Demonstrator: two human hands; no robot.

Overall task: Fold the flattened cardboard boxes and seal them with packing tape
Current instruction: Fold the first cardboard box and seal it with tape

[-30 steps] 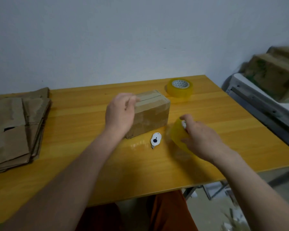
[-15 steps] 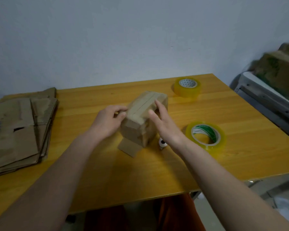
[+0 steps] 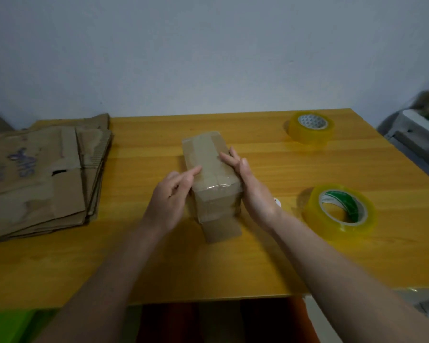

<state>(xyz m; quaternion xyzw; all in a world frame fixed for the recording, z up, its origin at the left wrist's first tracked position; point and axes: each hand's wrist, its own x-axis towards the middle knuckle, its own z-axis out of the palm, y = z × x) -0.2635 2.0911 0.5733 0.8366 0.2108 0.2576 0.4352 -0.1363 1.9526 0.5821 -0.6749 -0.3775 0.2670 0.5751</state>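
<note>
both hands flat-fingered against the taped box (image 3: 209, 167), left hand (image 3: 170, 199) and right hand (image 3: 252, 191) either side, gripping nothing

Taped brown cardboard box (image 3: 209, 169) mid-table, near flap open; flattened boxes (image 3: 40, 179) left.

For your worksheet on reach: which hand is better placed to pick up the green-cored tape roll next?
Probably the right hand: it lies on the cardboard box's right side, nearest the green-cored tape roll. The left hand is across the box.
</note>
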